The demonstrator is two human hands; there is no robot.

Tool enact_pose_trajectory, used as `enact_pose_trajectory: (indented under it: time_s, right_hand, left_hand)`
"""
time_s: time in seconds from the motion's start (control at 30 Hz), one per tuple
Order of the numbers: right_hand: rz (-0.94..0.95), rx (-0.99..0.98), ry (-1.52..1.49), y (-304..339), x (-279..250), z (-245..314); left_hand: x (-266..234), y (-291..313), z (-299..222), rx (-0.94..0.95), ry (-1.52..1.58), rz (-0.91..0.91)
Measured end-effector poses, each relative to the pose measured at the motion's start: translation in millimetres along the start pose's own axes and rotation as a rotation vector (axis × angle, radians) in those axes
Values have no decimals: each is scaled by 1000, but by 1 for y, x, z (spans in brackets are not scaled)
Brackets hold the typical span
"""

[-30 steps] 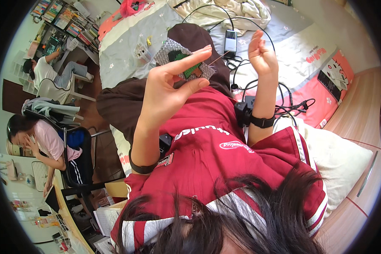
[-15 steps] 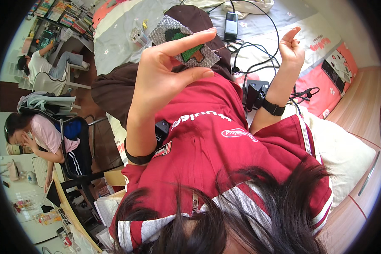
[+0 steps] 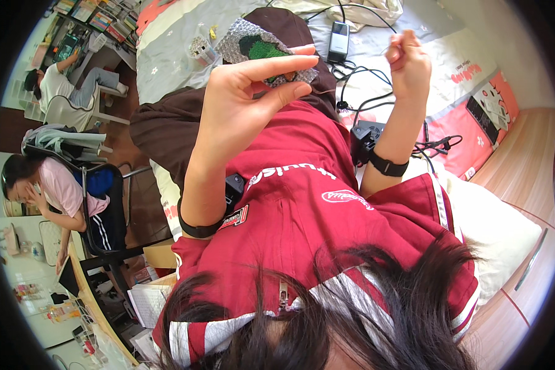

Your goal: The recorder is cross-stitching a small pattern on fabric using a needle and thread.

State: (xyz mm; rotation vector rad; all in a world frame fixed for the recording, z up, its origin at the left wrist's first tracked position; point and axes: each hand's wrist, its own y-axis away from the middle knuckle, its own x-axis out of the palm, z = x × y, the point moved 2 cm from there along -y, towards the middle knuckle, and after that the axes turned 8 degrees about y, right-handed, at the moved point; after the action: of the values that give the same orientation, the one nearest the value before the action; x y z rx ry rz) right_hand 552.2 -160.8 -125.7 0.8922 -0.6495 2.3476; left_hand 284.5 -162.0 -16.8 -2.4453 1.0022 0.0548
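Note:
Between the thumb and fingers of my left hand (image 3: 237, 102) is a small grey stitched embroidery piece (image 3: 231, 42), tilted over my lap. It bears a green, dark-edged tree shape with brown below, and my fingers cover part of it. My right hand (image 3: 409, 68) is raised apart from the piece, over the bed, its fingers pinched together. A fine thread ran between the piece and this hand half a second ago; now it is hard to follow, and any needle is too small to see.
A power bank (image 3: 338, 42) and looped black cables (image 3: 367, 74) lie on the bed (image 3: 172, 58) ahead. Left of my lap stands a small clear container (image 3: 201, 52). A pillow (image 3: 499, 246) is at the right. Two people sit at the left, one on a black chair (image 3: 89, 237).
My right hand has swung left and its fingers have closed in a pinch. The embroidery piece has tipped flatter in my left hand, which has barely moved.

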Motion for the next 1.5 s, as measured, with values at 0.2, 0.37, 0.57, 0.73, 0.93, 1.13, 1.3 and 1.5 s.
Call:
enact_pose_trajectory:
  time_s: [0.2, 0.37, 0.57, 0.73, 0.93, 1.13, 1.3, 1.5]
  right_hand:
    - [506, 132, 584, 55, 91, -4]
    - [601, 191, 552, 89, 117, 4]
    - [643, 83, 594, 97, 118, 13]
    - [627, 28, 633, 97, 121, 14]
    - [623, 9, 588, 97, 120, 14]
    - [662, 24, 546, 97, 121, 13]
    - [669, -12, 488, 98, 121, 9]
    - [669, -6, 465, 97, 122, 10]
  left_hand:
    - [-1, 2, -3, -94, 20, -56]
    - [-2, 3, -5, -47, 87, -75]
    - [-2, 3, -9, -67, 89, -78]
    - [-1, 3, -8, -67, 125, -86]
    - [0, 4, -8, -57, 135, -77]
    - [0, 4, -9, -33, 131, -66]
    - [1, 4, -8, -43, 141, -49]
    - [-1, 4, -9, 2, 114, -37]
